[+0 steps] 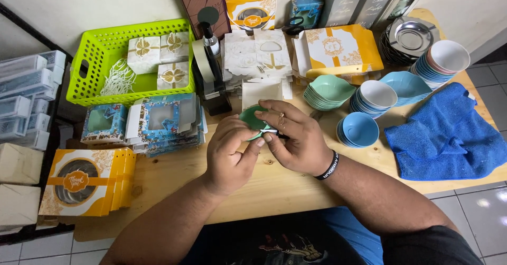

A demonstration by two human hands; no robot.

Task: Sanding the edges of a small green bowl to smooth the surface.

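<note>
A small green leaf-shaped dish [250,118] is held over the wooden table [274,186], gripped between both hands. My left hand [231,151] pinches its near edge with thumb and fingers. On the other side, my right hand [296,138], with a ring and a black wristband, wraps the dish's right side; a small dark and white item shows between the fingertips. A stack of matching green dishes [328,91] sits just beyond my right hand.
A lime basket [97,51] with small white boxes stands at back left, a tape dispenser [211,77] beside it. Flat blue and orange window boxes [87,183] lie left. Blue bowls [360,129], stacked bowls and a blue cloth [446,133] fill the right.
</note>
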